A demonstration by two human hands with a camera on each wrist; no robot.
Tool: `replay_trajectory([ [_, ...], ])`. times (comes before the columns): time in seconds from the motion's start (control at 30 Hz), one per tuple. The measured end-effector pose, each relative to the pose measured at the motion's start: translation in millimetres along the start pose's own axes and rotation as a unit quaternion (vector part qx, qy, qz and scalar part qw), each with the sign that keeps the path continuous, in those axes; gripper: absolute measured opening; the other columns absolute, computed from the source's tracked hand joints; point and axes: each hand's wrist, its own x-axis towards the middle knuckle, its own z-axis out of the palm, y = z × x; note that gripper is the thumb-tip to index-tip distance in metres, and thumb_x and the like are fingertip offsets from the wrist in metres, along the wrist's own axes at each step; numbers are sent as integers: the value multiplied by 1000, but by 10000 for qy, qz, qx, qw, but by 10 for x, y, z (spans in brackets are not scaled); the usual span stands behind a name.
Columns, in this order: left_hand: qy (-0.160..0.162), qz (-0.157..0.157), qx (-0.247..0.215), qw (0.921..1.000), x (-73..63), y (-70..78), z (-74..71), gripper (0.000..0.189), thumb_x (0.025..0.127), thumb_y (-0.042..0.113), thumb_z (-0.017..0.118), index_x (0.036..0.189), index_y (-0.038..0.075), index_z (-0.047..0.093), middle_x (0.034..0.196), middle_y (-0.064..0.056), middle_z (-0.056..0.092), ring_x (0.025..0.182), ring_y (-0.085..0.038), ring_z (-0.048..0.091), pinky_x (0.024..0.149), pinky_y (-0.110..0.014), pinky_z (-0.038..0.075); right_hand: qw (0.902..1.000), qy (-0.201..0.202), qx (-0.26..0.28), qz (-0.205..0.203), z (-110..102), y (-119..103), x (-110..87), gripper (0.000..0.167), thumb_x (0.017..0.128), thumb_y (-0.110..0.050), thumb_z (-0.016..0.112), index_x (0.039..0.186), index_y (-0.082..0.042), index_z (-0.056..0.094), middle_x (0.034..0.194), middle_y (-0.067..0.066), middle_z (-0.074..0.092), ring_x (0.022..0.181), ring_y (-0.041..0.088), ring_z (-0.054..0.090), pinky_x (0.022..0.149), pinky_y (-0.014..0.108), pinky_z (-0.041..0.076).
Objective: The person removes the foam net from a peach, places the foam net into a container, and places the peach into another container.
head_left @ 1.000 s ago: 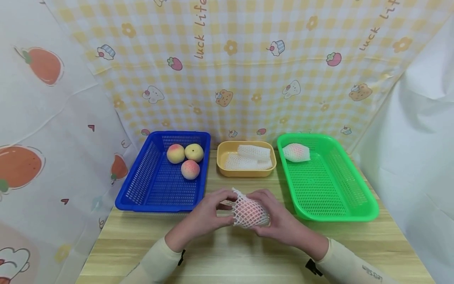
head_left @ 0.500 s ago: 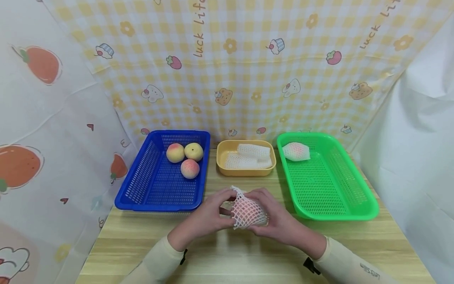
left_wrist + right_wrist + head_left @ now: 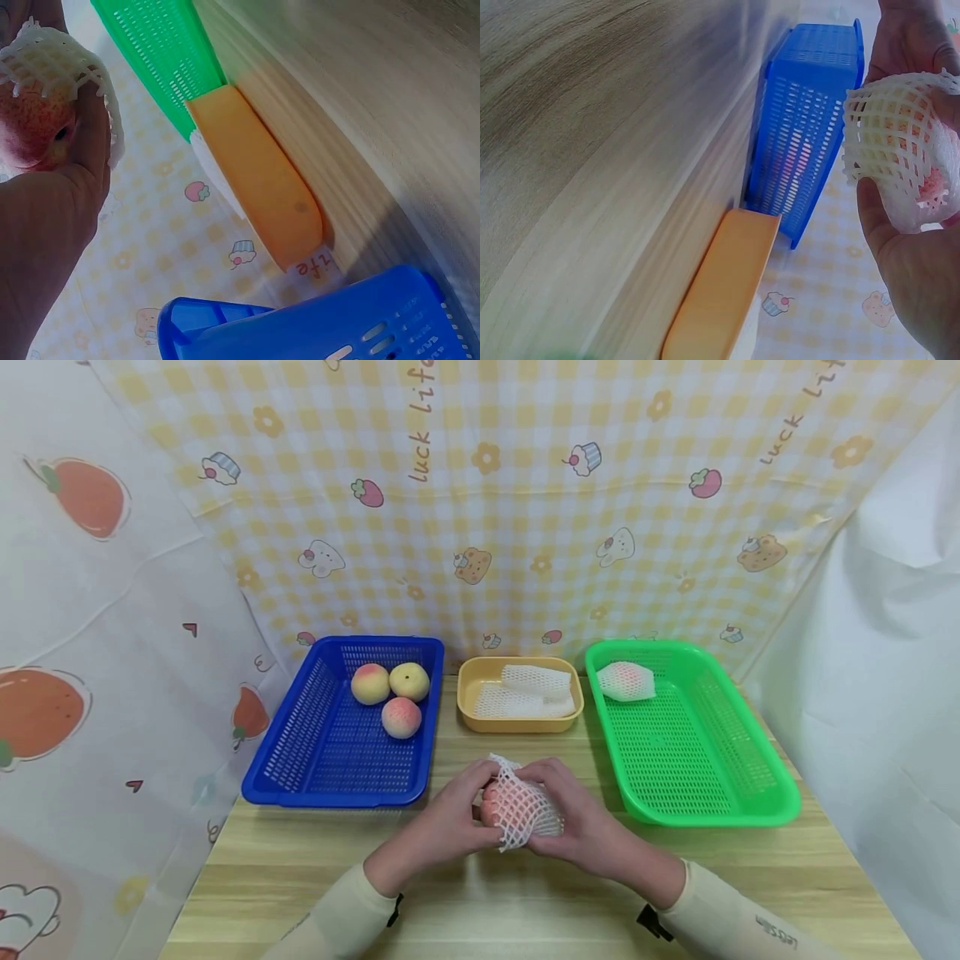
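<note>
Between both hands, above the front of the table, is a peach [image 3: 34,124] partly covered by a white foam fruit net [image 3: 521,814]. My left hand [image 3: 453,818] pinches the net's open edge on the left, with a finger under the mesh in the left wrist view. On that side some bare red peach skin and its stem hollow show. My right hand [image 3: 588,822] grips the netted peach from the right, thumb below and fingers on top. In the right wrist view the mesh [image 3: 892,142] is stretched over the fruit.
A blue basket [image 3: 337,797] at left holds three bare peaches [image 3: 401,717]. A yellow tray [image 3: 521,725] at centre back holds folded foam nets [image 3: 536,679]. The green basket [image 3: 787,802] at right holds one netted peach [image 3: 627,682].
The net has been drawn rightward off the peach's left end, where more red skin now shows. My left hand has shifted slightly right; the baskets and tray have stayed put.
</note>
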Motion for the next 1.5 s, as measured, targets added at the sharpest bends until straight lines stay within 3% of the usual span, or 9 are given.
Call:
replay_trajectory([
  [0.3, 117, 63, 95, 9999, -12, -20, -12, 61, 86, 6, 86, 139, 15, 58, 127, 2, 58, 109, -17, 62, 91, -32, 60, 10000, 37, -15, -61, 13, -28, 28, 77, 85, -15, 97, 150, -17, 56, 144, 0, 59, 129, 21, 59, 108, 38, 55],
  [0.57, 341, 213, 335, 9986, -34, -26, -21, 67, 80, 13, 84, 141, 17, 59, 128, 7, 56, 107, -15, 61, 92, -31, 54, 9999, 48, -1, -139, 13, -39, 41, 72, 88, -16, 95, 148, -18, 57, 142, -1, 60, 126, 20, 61, 104, 36, 55],
  [1.03, 331, 251, 380, 9984, -43, -26, -42, 69, 77, 14, 83, 142, 15, 59, 130, 8, 55, 109, -15, 59, 91, -31, 53, 10000, -1, -59, -51, -29, -82, 59, 68, 88, -16, 95, 146, -17, 58, 140, -2, 61, 125, 19, 62, 102, 36, 57],
  [1.5, 339, 316, 272, 9986, -56, -17, -61, 70, 76, 13, 81, 142, 16, 60, 134, 9, 56, 112, -15, 59, 94, -32, 53, 9992, 86, 369, -152, -74, -34, 39, 46, 93, -7, 89, 132, -17, 67, 126, -4, 68, 108, 16, 68, 92, 33, 61],
])
